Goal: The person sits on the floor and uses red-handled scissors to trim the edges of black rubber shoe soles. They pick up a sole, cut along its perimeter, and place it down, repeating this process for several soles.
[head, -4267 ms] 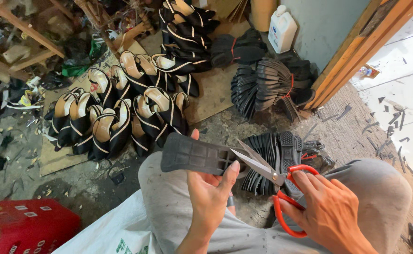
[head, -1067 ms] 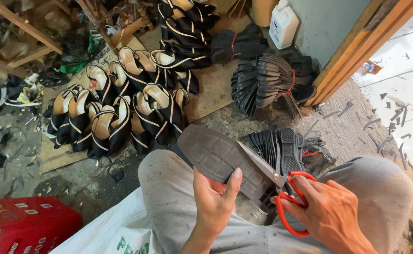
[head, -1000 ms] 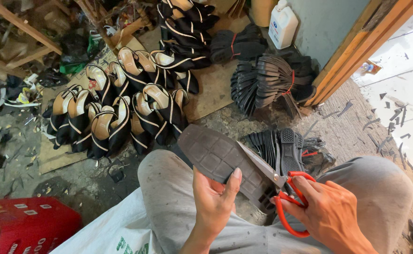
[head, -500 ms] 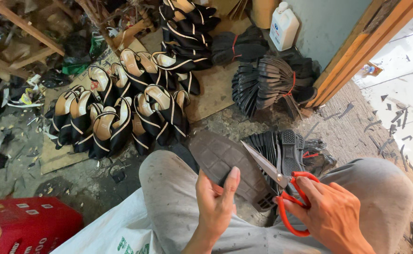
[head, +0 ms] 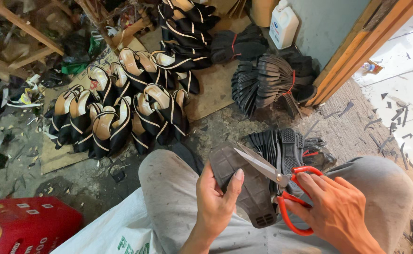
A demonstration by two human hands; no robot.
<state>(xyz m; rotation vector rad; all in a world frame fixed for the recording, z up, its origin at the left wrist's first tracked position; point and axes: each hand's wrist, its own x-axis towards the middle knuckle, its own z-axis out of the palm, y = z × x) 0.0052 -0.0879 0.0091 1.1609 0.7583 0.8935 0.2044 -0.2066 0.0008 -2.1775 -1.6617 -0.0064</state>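
My left hand grips a dark rubber shoe sole over my lap, thumb across its upper face. My right hand holds red-handled scissors, fingers through the loops. The steel blades are parted and lie along the sole's right edge, pointing up and left. Both hands sit above my grey trouser knees.
Rows of black-strapped sandals lie on cardboard on the floor ahead. Bundles of black soles tied with red bands stand near a white jug. A stack of soles sits by my right knee. A red box is at lower left.
The sole has been turned in my left hand from lying crosswise to standing lengthwise, and it has come nearer. The scissors stay at its right edge.
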